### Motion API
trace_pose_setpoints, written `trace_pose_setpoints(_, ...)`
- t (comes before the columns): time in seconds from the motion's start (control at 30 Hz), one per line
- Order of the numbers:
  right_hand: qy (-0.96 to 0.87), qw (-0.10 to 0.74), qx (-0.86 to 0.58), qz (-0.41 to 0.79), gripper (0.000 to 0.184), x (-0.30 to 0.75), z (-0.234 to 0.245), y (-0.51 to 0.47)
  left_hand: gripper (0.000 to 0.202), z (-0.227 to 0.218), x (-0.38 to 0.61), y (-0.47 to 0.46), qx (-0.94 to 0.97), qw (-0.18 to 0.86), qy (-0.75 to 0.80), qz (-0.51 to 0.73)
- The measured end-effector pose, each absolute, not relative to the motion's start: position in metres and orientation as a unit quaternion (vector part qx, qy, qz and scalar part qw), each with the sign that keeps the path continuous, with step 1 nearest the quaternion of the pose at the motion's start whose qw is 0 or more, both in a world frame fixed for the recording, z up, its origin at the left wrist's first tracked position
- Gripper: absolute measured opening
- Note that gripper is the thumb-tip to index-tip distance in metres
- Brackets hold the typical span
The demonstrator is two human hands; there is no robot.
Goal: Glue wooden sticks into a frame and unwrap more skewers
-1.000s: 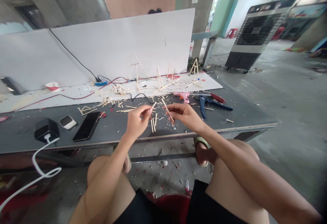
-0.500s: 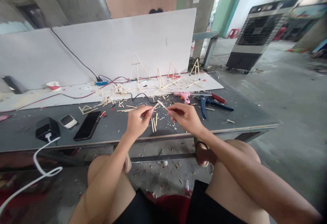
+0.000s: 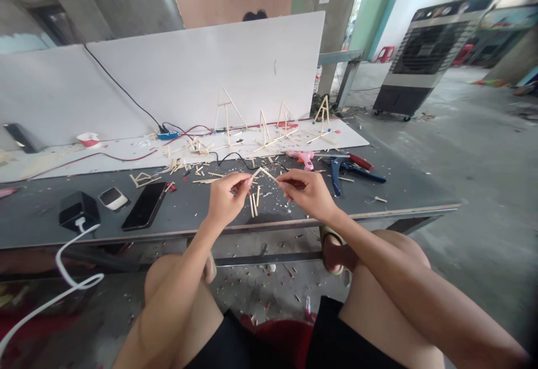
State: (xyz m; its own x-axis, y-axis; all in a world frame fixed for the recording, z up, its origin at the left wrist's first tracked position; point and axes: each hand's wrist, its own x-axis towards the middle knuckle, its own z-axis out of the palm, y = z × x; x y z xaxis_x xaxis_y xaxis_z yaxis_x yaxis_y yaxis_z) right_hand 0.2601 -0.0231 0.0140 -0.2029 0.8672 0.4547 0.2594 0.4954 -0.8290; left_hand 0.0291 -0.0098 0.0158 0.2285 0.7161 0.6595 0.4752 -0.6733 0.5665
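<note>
A short stick (image 3: 254,173) and a longer stick (image 3: 269,175), both thin pale wood, meet tip to tip in the air just above the front part of the grey bench (image 3: 403,195). The left hand (image 3: 225,201) pinches the short stick between thumb and forefinger, its other fingers curled. The right hand (image 3: 309,192) pinches the near end of the longer stick the same way.

Directly below them, 3 loose sticks (image 3: 253,205) lie among chips and splinters. Just beyond the right hand are a pink glue gun (image 3: 303,157) and blue-handled pliers (image 3: 344,168). Further back, 4 triangular stick frames (image 3: 227,114) stand on a white sheet in front of an upright white board (image 3: 189,72). Well to the left lie a black phone (image 3: 144,205), a small white device (image 3: 112,198) and a black charger (image 3: 77,211) with a white cable (image 3: 69,271) hanging off the bench edge.
</note>
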Motion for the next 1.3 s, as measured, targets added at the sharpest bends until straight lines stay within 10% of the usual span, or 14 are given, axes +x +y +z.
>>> trace_pose_setpoints(1.3,-0.733,0.458,-0.416,0.283,0.018,0.2693,0.0101,-0.0171,0.029,0.0140,0.0343,-0.0093,0.785,0.118,0.382,0.474)
